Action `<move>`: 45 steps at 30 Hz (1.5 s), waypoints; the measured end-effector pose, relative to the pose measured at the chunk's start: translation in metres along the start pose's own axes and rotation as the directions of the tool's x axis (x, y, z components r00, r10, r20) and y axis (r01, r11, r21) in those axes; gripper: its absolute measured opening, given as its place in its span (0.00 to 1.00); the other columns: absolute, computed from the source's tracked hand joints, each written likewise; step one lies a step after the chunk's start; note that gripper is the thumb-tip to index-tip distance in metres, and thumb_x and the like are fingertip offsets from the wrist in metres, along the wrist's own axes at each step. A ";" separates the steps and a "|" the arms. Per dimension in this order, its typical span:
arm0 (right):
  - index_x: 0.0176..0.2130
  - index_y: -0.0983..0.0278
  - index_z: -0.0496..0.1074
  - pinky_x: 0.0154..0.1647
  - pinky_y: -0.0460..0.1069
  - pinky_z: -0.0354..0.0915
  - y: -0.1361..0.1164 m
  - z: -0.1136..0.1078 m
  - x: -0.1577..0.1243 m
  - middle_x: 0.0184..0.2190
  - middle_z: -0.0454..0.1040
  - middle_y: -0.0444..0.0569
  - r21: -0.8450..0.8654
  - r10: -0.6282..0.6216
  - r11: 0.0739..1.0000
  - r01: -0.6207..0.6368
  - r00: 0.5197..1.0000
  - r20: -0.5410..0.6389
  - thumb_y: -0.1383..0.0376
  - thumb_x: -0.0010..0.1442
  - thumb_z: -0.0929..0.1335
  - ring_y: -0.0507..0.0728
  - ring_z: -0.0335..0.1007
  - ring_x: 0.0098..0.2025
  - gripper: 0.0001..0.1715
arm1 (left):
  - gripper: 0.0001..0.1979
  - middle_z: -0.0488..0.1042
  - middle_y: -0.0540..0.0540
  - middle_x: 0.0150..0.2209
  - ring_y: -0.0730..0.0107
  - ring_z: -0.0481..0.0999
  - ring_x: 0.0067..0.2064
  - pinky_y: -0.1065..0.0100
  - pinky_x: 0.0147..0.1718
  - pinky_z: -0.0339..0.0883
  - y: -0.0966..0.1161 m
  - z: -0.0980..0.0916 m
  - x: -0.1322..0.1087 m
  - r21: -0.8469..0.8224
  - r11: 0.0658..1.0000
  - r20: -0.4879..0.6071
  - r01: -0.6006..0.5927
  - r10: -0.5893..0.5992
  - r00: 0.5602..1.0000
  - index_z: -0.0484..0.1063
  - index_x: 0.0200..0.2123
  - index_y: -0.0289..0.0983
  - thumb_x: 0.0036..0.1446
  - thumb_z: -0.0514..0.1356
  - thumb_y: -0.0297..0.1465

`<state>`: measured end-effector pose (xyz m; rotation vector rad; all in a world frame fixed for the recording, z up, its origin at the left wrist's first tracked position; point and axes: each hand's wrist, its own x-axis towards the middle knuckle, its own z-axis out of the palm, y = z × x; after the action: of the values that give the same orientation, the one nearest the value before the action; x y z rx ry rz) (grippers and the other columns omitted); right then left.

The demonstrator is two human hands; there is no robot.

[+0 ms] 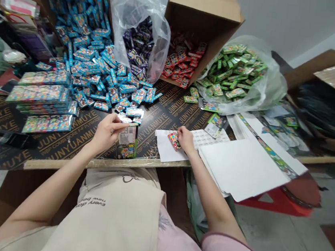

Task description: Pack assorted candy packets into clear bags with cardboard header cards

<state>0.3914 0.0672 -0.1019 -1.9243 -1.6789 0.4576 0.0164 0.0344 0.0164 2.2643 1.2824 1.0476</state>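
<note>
My left hand (108,131) has its fingers pinched at the top edge of a black and green printed packet (128,145), which stands near the table's front edge. My right hand (185,138) is closed on a small red packet (174,140) above a white sheet (165,148). Just beyond my left hand lie a few small packets with white sides (134,113). A heap of blue packets (101,69) spreads across the table behind them.
Stacked wrapped packs (42,95) stand at the left. Behind are a clear bag of purple packets (138,45), a carton of red packets (182,60) and a bag of green packets (237,69). White sheets (241,166) overhang the front edge at the right.
</note>
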 end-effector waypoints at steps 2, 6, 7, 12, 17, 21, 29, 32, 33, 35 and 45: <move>0.28 0.63 0.66 0.35 0.52 0.58 -0.012 -0.006 0.004 0.24 0.69 0.49 0.024 0.050 0.999 -0.049 0.997 -0.056 0.69 0.55 0.62 0.57 0.62 0.29 0.05 | 0.12 0.68 0.46 0.30 0.68 0.68 0.34 0.66 0.32 0.62 0.001 0.001 0.000 -0.015 1.000 -0.019 0.021 -0.021 1.000 0.81 0.38 0.43 0.59 0.56 0.29; 0.30 0.63 0.68 0.38 0.51 0.61 -0.082 -0.020 0.005 0.30 0.73 0.48 0.367 0.007 0.930 0.036 0.993 -0.115 0.61 0.54 0.67 0.56 0.66 0.33 0.07 | 0.09 0.70 0.46 0.28 0.68 0.70 0.32 0.66 0.32 0.62 0.003 0.002 0.000 -0.131 0.988 -0.078 0.081 -0.092 0.993 0.80 0.33 0.41 0.55 0.59 0.30; 0.31 0.63 0.70 0.40 0.51 0.61 -0.107 -0.022 0.001 0.33 0.75 0.49 0.503 -0.055 0.860 0.084 0.996 -0.071 0.59 0.54 0.68 0.56 0.68 0.36 0.09 | 0.07 0.71 0.47 0.27 0.67 0.70 0.32 0.66 0.32 0.63 0.003 0.002 0.000 -0.168 0.980 -0.104 0.106 -0.125 0.987 0.80 0.30 0.41 0.54 0.61 0.30; 0.26 0.63 0.72 0.42 0.50 0.63 -0.217 -0.014 -0.019 0.39 0.77 0.48 0.802 -0.360 0.597 0.010 0.897 0.256 0.58 0.50 0.73 0.58 0.70 0.43 0.12 | 0.05 0.74 0.46 0.27 0.65 0.73 0.32 0.65 0.35 0.64 0.008 -0.001 -0.002 -0.257 0.952 -0.165 0.169 -0.215 0.962 0.73 0.21 0.39 0.46 0.65 0.29; 0.23 0.64 0.72 0.37 0.48 0.62 -0.241 0.007 -0.019 0.30 0.76 0.45 0.801 -0.453 0.597 -0.033 0.811 0.371 0.59 0.49 0.73 0.55 0.70 0.36 0.12 | 0.03 0.74 0.46 0.28 0.66 0.73 0.32 0.66 0.35 0.64 0.013 -0.003 -0.003 -0.241 0.962 -0.162 0.130 -0.172 0.972 0.73 0.23 0.39 0.43 0.62 0.25; 0.22 0.64 0.71 0.32 0.47 0.61 -0.237 0.014 -0.015 0.23 0.73 0.42 0.782 -0.456 0.623 -0.015 0.806 0.378 0.61 0.49 0.73 0.51 0.67 0.29 0.11 | 0.07 0.72 0.47 0.26 0.67 0.71 0.30 0.66 0.34 0.63 0.013 0.001 -0.003 -0.235 0.958 -0.201 0.161 -0.210 0.957 0.71 0.20 0.39 0.46 0.64 0.31; 0.35 0.59 0.66 0.27 0.44 0.60 -0.239 0.038 -0.026 0.20 0.69 0.35 0.846 -0.269 0.470 -0.252 0.872 0.409 0.66 0.46 0.72 0.50 0.64 0.24 0.15 | 0.11 0.69 0.49 0.25 0.68 0.69 0.30 0.68 0.31 0.60 0.015 0.010 -0.003 -0.111 0.986 -0.219 0.123 -0.145 0.965 0.67 0.20 0.38 0.50 0.64 0.32; 0.42 0.57 0.65 0.30 0.46 0.63 -0.219 0.040 -0.017 0.26 0.72 0.38 0.831 -0.203 0.488 -0.265 0.892 0.404 0.62 0.52 0.68 0.52 0.66 0.28 0.15 | 0.09 0.68 0.49 0.25 0.68 0.69 0.29 0.68 0.30 0.60 0.007 -0.004 -0.008 -0.013 0.993 -0.194 0.119 -0.119 0.974 0.68 0.22 0.38 0.50 0.64 0.32; 0.42 0.57 0.67 0.33 0.48 0.64 -0.205 0.037 -0.011 0.30 0.73 0.40 0.812 -0.185 0.550 -0.195 0.920 0.346 0.61 0.54 0.67 0.53 0.68 0.31 0.14 | 0.09 0.69 0.49 0.26 0.68 0.69 0.30 0.68 0.31 0.60 0.000 -0.011 -0.011 0.036 0.990 -0.188 0.135 -0.126 0.974 0.68 0.23 0.38 0.50 0.64 0.33; 0.40 0.58 0.71 0.42 0.52 0.64 -0.169 0.026 0.001 0.37 0.73 0.46 0.665 -0.166 0.747 0.015 0.973 0.164 0.61 0.54 0.69 0.56 0.68 0.39 0.12 | 0.06 0.70 0.47 0.28 0.64 0.70 0.31 0.65 0.32 0.62 -0.016 -0.027 -0.019 0.169 0.967 -0.177 0.192 -0.162 0.971 0.69 0.26 0.38 0.51 0.63 0.32; 0.30 0.64 0.75 0.46 0.57 0.53 -0.047 0.022 0.012 0.37 0.71 0.54 -0.284 -0.004 0.957 0.057 0.983 0.182 0.66 0.54 0.69 0.63 0.60 0.46 0.04 | 0.36 0.68 0.38 0.55 0.43 0.63 0.59 0.33 0.59 0.39 -0.067 0.009 -0.027 0.410 0.904 0.605 -0.123 -0.169 0.778 0.65 0.54 0.44 0.40 0.71 0.30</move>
<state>0.3434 0.0864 -0.0907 -2.1112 -1.9822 0.4027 -0.0258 0.0488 -0.0415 2.5613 1.2995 -0.0812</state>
